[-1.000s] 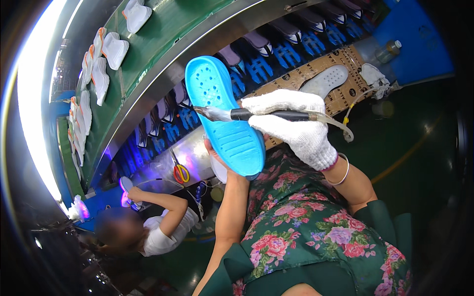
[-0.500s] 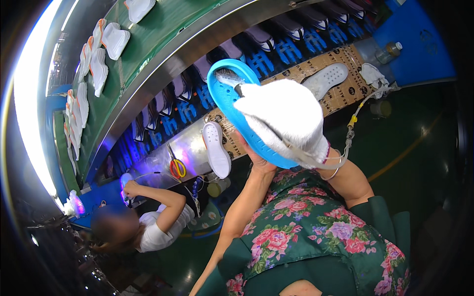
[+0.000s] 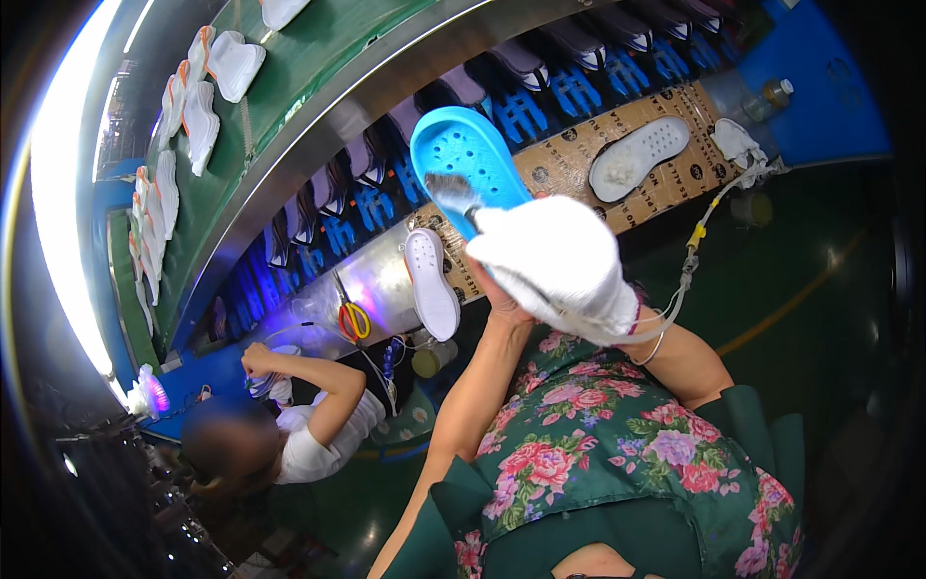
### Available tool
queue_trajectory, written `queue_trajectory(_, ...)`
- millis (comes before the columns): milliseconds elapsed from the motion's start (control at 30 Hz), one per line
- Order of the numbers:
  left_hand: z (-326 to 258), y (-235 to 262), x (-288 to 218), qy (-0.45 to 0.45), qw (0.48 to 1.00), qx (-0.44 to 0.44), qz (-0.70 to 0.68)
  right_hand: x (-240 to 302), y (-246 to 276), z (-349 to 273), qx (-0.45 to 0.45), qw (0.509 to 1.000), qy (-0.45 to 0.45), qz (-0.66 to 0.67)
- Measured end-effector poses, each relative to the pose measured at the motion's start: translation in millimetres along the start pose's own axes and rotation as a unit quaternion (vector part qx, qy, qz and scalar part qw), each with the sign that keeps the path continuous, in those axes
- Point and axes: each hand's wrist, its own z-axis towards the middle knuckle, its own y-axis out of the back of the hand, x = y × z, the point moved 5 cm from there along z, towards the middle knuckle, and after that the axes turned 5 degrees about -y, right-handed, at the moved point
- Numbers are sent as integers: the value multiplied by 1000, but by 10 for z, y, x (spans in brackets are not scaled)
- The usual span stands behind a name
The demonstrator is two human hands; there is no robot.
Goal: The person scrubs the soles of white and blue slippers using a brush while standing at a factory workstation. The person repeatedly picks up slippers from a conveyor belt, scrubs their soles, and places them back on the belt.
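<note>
A bright blue shoe sole (image 3: 463, 140) with a raised rim and rows of holes is held up at the middle, tilted so that its inner face shows. My left hand (image 3: 503, 291) grips it from beneath by its near part, the fingers mostly hidden. My right hand (image 3: 559, 259), in a thick white glove, is closed on a brush (image 3: 449, 189). The dark, pale-tipped bristles lie against the sole's inner face near its left rim; the glove hides the handle and the near end of the sole.
A white sole (image 3: 431, 285) and a grey-white sole (image 3: 639, 159) lie on the cardboard-covered ledge (image 3: 555, 183). Scissors (image 3: 354, 319) rest on the metal part. Dark shoe uppers stand behind, on blue racks. White soles (image 3: 200, 125) ride a green belt. A co-worker (image 3: 328, 425) sits at left.
The brush has moved back along the blue sole toward me, with my gloved hand slightly left and down. More of the sole's inner face shows. The co-worker's arm has shifted.
</note>
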Motion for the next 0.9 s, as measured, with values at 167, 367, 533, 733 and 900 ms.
queue_trajectory(167, 12, -155, -159, -57, 998, -30, 4, -214, 75, 20, -18, 988, -64, 140)
queue_trajectory(367, 25, -180, -177, 23, 996, 0, -92, -180, -100, -221, 38, 986, -82, 137)
queue_trajectory(533, 150, -184, -342, -63, 991, 7, -116, -259, 3, -60, 1, 979, -102, 179)
queue_trajectory(733, 150, -328, -378, -22, 986, 107, -126, -204, -242, -372, 44, 989, -79, 119)
queue_trajectory(900, 217, -185, -440, -55, 990, 40, -126, -359, -42, -190, 29, 976, -135, 168)
